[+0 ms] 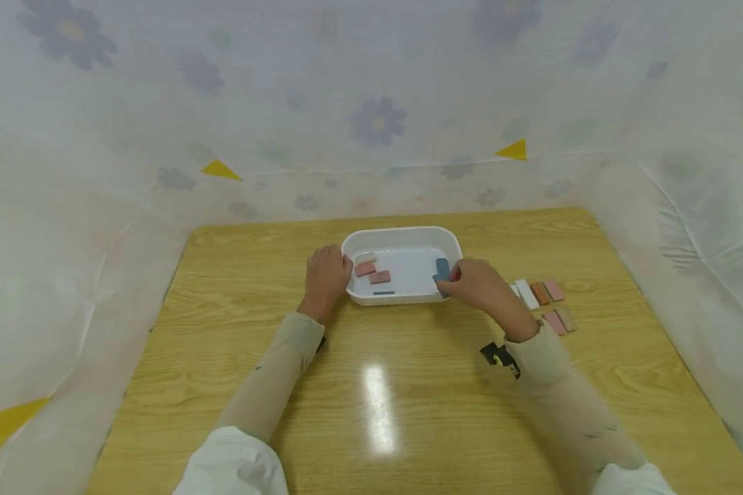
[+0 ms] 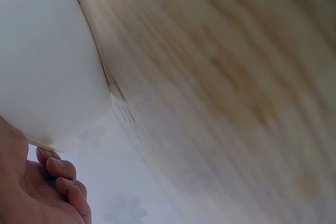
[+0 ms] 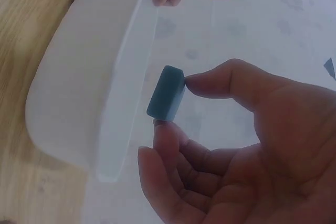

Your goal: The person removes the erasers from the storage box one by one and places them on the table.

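A white plastic tub (image 1: 402, 300) stands on the wooden table. My left hand (image 1: 328, 276) grips its left rim, with the fingers curled at the edge in the left wrist view. Over the tub's right end, my right hand (image 1: 475, 282) pinches a small blue block (image 3: 167, 93) between thumb and fingertip. Just beyond those fingers, another blue block (image 1: 442, 265) shows inside the tub. Toward its left side lie a cream block (image 1: 366, 258), a pink block (image 1: 364, 269) and a reddish-pink block (image 1: 380, 277). A dark blue-grey sliver (image 1: 384, 293) shows by the near wall.
Right of the tub, several blocks lie on the table, among them a white block (image 1: 526, 294), a brown block (image 1: 540, 293) and a tan block (image 1: 566, 319). My right forearm passes close beside them. A pale flowered sheet (image 1: 378, 185) encloses the table's back and sides.
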A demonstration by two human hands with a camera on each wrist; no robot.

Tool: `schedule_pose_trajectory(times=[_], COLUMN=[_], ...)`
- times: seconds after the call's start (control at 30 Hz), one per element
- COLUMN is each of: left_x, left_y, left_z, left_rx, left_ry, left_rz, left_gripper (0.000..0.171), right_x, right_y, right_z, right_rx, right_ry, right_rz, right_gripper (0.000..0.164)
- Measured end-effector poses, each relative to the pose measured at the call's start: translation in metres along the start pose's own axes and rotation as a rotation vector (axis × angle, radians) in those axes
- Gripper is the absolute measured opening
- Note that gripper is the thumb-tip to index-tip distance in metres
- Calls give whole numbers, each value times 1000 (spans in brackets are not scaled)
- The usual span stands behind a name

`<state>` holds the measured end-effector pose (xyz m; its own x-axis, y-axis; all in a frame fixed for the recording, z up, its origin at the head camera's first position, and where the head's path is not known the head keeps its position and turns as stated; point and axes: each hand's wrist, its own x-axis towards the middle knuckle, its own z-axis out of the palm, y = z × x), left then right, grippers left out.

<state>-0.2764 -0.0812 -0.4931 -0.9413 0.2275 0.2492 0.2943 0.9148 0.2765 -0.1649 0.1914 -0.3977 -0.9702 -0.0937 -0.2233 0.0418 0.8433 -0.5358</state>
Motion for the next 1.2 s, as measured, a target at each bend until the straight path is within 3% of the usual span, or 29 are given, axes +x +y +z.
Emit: schedule_pose_trajectory(times=[0.23, 0.63, 0.87, 1.2], left_x=[0, 1, 1, 2], left_y=[-1, -2, -2, 0], left_z=[0, 2, 0, 0], left_rx=[-11, -20, -19, -30], left_ry=[-24, -38, -37, -47], left_rz=[-10, -24, -25, -29], left_gripper=[26, 26, 26, 26], right_x=[-13, -36, -46, -52], right_y=[42, 89, 110, 140], right_z=[-20, -40, -43, -32], right_rx=[11, -29, -47, -93], right_ry=[-28, -54, -65, -84], right_rz=[126, 129, 199, 198], right_gripper=[30, 44, 40, 39])
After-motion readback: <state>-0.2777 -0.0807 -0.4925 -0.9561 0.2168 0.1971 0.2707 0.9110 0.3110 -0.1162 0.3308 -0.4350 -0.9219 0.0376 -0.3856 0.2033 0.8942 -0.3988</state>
